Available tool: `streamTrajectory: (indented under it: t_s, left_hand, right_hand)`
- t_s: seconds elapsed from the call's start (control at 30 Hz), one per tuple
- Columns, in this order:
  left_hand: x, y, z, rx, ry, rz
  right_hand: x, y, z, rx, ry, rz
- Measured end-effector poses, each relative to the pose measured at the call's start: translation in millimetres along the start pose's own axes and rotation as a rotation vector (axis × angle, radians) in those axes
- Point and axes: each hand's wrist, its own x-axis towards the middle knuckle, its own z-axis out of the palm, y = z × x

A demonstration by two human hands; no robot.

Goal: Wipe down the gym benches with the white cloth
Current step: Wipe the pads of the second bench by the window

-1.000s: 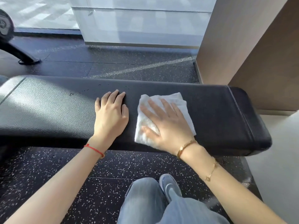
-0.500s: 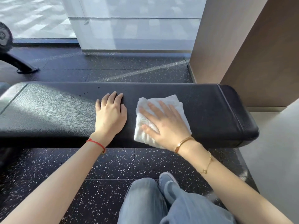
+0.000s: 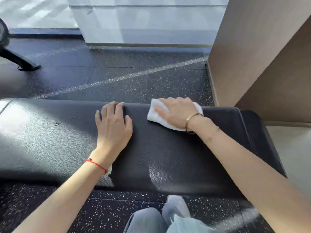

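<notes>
Wiping the long black padded leather worktop (image 3: 168, 157), somewhere in the middle of the job. Pressing the folded white cloth (image 3: 161, 116) flat at the far edge under the right hand (image 3: 176, 111), fingers spread, not gripping. Resting the left hand (image 3: 114, 126) open and empty beside it. Probably needing next: pulling the cloth back toward the near edge, pushing down evenly.
</notes>
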Motion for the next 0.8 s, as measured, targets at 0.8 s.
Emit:
streamTrajectory:
  t_s: [0.8]
  left_hand:
    - [13,6,5,0.074,-0.093,-0.123]
  right_hand:
    - [70,2,-10,0.410,-0.581,-0.281]
